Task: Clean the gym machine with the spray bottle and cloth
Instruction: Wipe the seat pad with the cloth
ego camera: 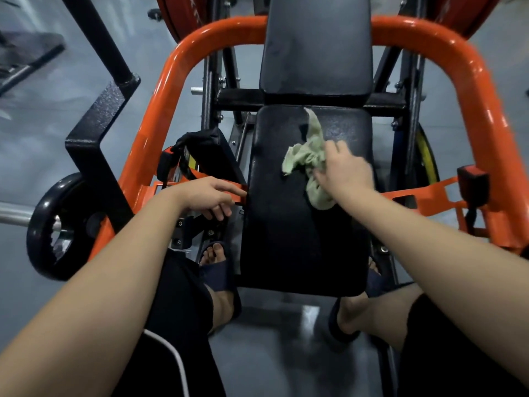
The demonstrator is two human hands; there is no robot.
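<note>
A black padded seat (289, 224) of an orange-framed gym machine (183, 58) fills the middle of the view, with a black backrest pad (315, 44) above it. My right hand (343, 170) holds a crumpled pale green cloth (307, 159) against the upper part of the seat. My left hand (211, 196) hangs with loosely curled fingers at the seat's left edge, beside an orange bracket (240, 193), and holds nothing. No spray bottle is in view.
A black weight plate (54, 224) sits on a bar at the left. A black steel post (100, 116) rises beside it. An orange strap with a black buckle (472, 181) lies at the right. My sandalled feet (220, 282) stand on the grey floor under the seat.
</note>
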